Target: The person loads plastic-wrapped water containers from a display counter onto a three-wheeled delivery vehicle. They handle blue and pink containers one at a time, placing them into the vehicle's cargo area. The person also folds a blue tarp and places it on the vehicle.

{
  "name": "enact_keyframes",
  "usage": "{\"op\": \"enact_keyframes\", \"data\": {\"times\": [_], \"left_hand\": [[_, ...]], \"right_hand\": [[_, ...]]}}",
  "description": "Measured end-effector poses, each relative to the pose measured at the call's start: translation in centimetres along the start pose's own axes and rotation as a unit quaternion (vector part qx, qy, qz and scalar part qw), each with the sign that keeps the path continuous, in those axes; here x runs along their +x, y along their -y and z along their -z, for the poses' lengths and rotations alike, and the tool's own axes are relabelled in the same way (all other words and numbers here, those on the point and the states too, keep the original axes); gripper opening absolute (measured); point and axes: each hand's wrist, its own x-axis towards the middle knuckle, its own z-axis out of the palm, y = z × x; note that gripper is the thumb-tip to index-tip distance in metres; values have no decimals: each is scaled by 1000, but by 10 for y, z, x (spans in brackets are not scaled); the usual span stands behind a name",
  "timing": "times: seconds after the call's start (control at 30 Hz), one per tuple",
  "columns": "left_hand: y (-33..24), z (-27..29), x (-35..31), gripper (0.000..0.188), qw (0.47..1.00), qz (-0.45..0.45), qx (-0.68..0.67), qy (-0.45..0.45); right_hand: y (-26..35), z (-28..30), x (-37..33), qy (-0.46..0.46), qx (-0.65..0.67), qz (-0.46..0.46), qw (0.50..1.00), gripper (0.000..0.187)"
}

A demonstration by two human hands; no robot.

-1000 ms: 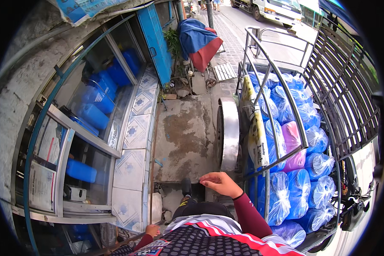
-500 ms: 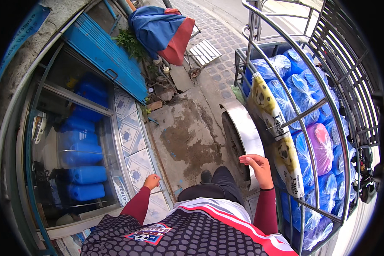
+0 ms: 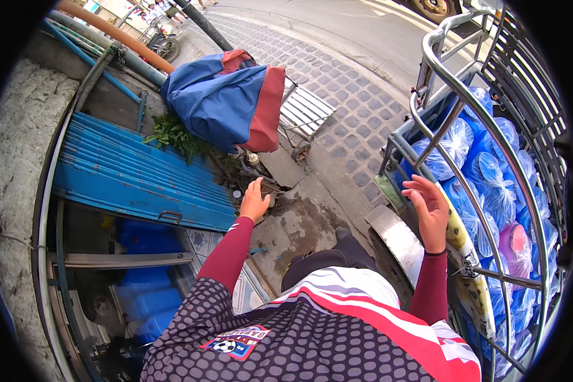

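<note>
My left hand (image 3: 254, 201) is raised in front of me over the concrete walkway, its fingers stretched out and holding nothing. The blue roll-up shutter (image 3: 140, 175) lies to its left, and a blue-and-red cloth cover (image 3: 219, 102) hangs over something ahead of it. Off to the right, my right hand (image 3: 429, 216) is up with its fingers loosely bent and apart, nothing in it. Behind that hand runs the metal-railed cargo cart (image 3: 468, 184), a yellow printed banner (image 3: 458, 235) along its side. Whether the hand touches the cart cannot be told.
Plastic-wrapped blue containers (image 3: 490, 175) and a pink one (image 3: 516, 248) fill the cart. Its metal fender (image 3: 398, 239) juts into the walkway. Ahead are a white slatted rack (image 3: 305, 108), a small wheel (image 3: 301, 151) and cobbled paving (image 3: 363, 108). Blue jugs (image 3: 149, 299) stand behind the doorway.
I have moved forward along the walkway, so the cloth cover and shutter are closer. Both hands have risen; the right one's fingers have spread, and the left one's have straightened.
</note>
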Motion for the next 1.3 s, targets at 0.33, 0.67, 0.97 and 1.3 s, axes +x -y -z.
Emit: {"op": "enact_keyframes", "data": {"times": [0.33, 0.67, 0.97, 1.3], "left_hand": [[151, 197, 317, 78, 897, -134, 420, -5], [230, 270, 374, 92, 847, -401, 348, -31], [224, 239, 442, 45, 876, -376, 297, -47], [72, 229, 565, 37, 879, -355, 309, -81]], "right_hand": [[93, 27, 75, -347, -468, 268, 767, 31], [-134, -224, 141, -89, -18, -187, 978, 27], [-283, -465, 311, 271, 332, -502, 751, 86], [-178, -532, 552, 30, 729, -353, 586, 48]]}}
